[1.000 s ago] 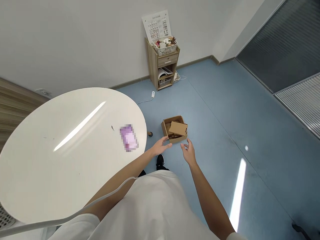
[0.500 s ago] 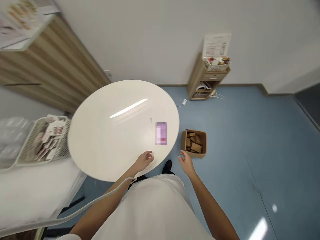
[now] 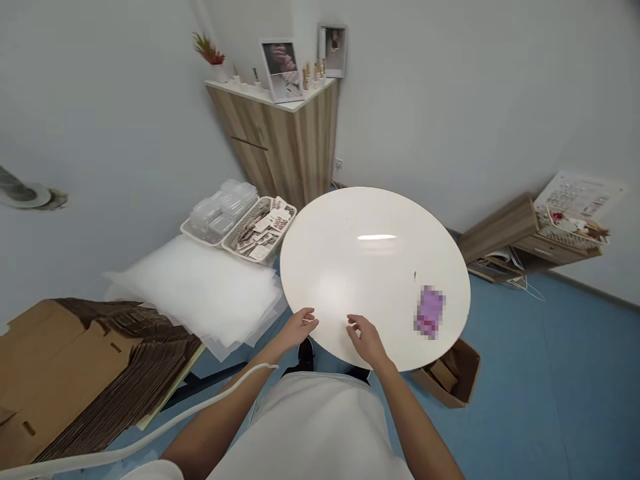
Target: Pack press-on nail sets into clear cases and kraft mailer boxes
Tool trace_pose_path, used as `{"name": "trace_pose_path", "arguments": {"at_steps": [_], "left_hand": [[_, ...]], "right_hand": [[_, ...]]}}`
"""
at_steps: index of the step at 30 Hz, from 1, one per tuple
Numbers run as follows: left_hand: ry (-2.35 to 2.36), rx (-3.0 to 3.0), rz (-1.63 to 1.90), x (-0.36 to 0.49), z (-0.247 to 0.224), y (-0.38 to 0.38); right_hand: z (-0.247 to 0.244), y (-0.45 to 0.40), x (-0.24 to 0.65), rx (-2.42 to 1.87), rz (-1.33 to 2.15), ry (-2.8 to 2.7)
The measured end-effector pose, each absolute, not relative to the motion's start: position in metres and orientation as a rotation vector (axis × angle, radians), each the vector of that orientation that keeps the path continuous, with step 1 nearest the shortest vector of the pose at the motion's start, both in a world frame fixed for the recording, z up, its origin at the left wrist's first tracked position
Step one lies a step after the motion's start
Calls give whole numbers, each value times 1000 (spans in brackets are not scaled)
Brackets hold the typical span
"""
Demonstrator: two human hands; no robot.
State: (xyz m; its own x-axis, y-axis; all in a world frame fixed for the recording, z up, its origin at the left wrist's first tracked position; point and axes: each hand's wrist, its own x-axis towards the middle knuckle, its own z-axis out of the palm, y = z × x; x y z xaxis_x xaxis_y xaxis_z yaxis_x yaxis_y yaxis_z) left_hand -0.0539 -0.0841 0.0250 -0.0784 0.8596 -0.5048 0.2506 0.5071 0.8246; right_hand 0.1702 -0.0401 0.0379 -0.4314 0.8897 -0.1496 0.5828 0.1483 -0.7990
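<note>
Leftmost, a thick stack of flat brown cardboard (image 3: 75, 373) lies beside a pile of whitish translucent sheets (image 3: 200, 287). Behind those sheets, one basket of clear plastic containers (image 3: 223, 210) adjoins a white basket of printed cards (image 3: 263, 230). Next comes the person's left hand (image 3: 297, 328), half open with loosely bent fingers and nothing in its grasp, at the near rim of the round white table (image 3: 370, 267). The right hand (image 3: 367, 340), likewise empty and part-curled, is over the same near side; whether either touches the tabletop, I cannot tell. Farther right, a purple item (image 3: 431, 311), blurred into blocks, lies on the table, and an open cardboard box (image 3: 463, 373) holding brown pieces stands on the floor.
</note>
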Motion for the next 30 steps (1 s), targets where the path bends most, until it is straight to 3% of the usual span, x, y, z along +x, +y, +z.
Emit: {"name": "trace_pose_path", "arguments": {"at_steps": [8, 16, 21, 30], "left_hand": [[1649, 765, 735, -100, 24, -111], [1635, 547, 820, -131, 55, -134], [1789, 589, 857, -168, 73, -139], [1931, 827, 981, -249, 78, -137]], "right_hand": [[55, -42, 117, -1161, 1280, -2561], [49, -20, 79, -890, 1341, -2817], [70, -12, 24, -737, 1323, -2853], [78, 0, -76, -904, 1184, -2646]]}}
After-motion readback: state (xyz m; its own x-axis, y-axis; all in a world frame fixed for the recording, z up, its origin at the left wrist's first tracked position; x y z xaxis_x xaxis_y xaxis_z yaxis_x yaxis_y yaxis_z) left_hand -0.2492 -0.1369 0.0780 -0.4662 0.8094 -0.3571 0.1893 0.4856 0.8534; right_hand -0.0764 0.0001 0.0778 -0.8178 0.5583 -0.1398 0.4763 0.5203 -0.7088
